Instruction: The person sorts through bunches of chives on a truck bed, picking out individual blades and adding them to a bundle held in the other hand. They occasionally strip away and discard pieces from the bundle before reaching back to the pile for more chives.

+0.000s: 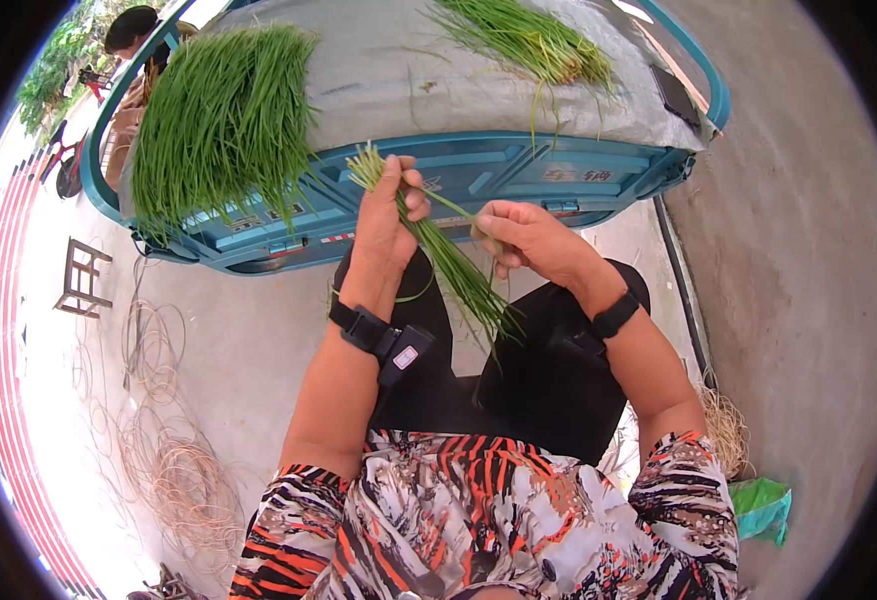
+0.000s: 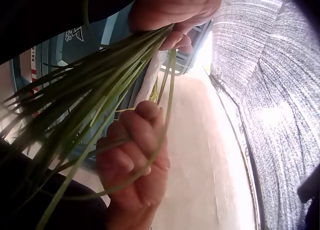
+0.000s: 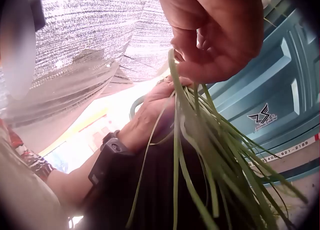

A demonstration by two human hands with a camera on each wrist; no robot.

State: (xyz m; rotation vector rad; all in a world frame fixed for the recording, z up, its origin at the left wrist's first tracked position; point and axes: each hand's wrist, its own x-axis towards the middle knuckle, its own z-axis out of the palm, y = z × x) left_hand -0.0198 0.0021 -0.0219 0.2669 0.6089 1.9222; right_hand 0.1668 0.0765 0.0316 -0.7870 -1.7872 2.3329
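Note:
My left hand (image 1: 391,208) grips a bunch of long green chives (image 1: 449,258) near its pale cut ends, which stick up past the thumb. The leaf tips fan out downward over my lap. A single green strand (image 1: 447,203) runs from the bunch across to my right hand (image 1: 531,240), which pinches it between thumb and fingers. In the left wrist view the strand (image 2: 171,97) loops down past the curled right fingers (image 2: 142,135). Seen from the right wrist, the strand end (image 3: 172,65) comes out at the fingertips, with loose leaves (image 3: 215,150) hanging below.
A blue cart (image 1: 499,170) with a grey sheet (image 1: 379,80) on its bed stands before me. A large chive pile (image 1: 224,120) lies on its left, a smaller one (image 1: 539,40) at the right. A stool (image 1: 84,278) and tangled strands (image 1: 184,470) are on the ground at left.

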